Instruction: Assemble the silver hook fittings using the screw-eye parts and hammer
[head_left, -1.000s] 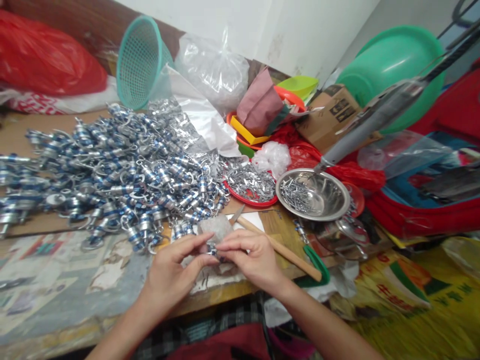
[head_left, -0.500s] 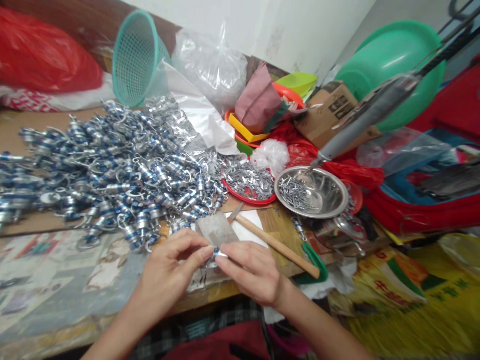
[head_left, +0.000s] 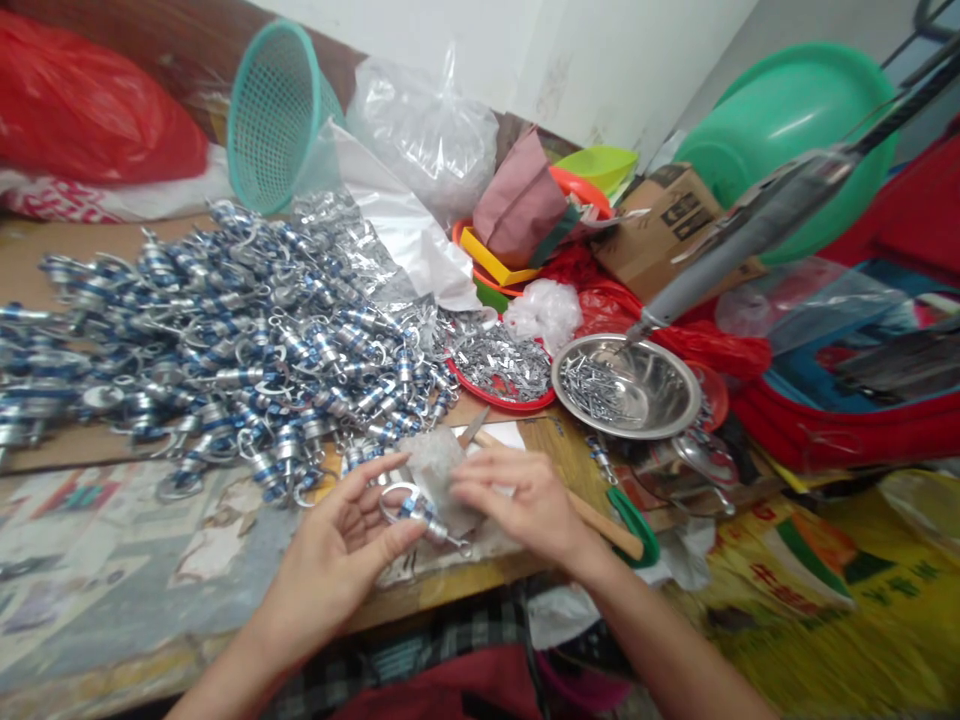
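Between the thumb and fingers of my left hand (head_left: pixel 341 530) is a small blue-and-silver metal fitting (head_left: pixel 424 518), with a large ring at one end and a small eye at the other. My right hand (head_left: pixel 529 500) is just to its right, apart from it, fingers loosely stretched and no object visible in them. Behind both hands sits a rough grey stone block (head_left: pixel 442 465), partly covered by them. A hammer (head_left: pixel 600 520) lies beyond my right hand, its wooden handle partly hidden. To the left spreads a big heap of similar fittings (head_left: pixel 247 350).
A red plate (head_left: pixel 517 403) holds thin metal strips. Beside it a steel bowl (head_left: pixel 675 385) contains metal pins, with a grey rod (head_left: pixel 742 235) slanting above. A teal basket (head_left: pixel 274 120), a clear bag (head_left: pixel 424 120) and a cardboard box (head_left: pixel 664 215) stand behind.
My right hand has let go of the fitting and moved slightly right and up. The fitting, earlier mostly hidden between both hands, now shows its ring and eye in my left hand.
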